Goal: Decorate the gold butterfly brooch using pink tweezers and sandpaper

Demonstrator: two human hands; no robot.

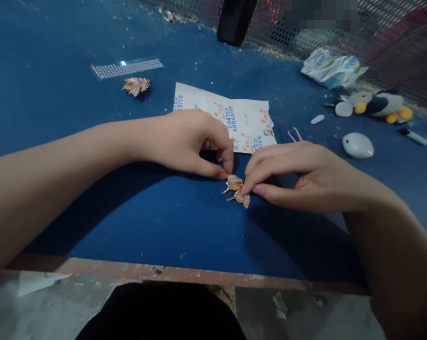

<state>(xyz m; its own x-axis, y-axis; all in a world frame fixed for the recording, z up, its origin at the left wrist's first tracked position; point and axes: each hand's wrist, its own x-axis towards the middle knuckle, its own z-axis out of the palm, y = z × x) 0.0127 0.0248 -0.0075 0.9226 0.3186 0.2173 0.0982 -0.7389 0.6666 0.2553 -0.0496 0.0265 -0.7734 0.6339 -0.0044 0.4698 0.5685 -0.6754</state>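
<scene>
A small rose-gold butterfly ornament [236, 189] lies on the blue table top [146, 222]. My left hand [185, 141] is curled, with thumb and forefinger pinching the ornament's upper wing. My right hand [298, 174] comes in from the right, its fingers held together and the fingertips pressed on the ornament's lower wing. A second ornament of the same kind [136, 86] lies apart at the back left, next to a strip of tiny rhinestones [126, 68].
A sheet of coated abrasive paper [241, 118] lies just behind my hands. At the right are a white oval object [357, 145], a plush toy [376, 105] and crumpled wrappers [331, 68]. Mesh fencing [376, 28] backs the table. The worn table edge [185, 273] runs near me.
</scene>
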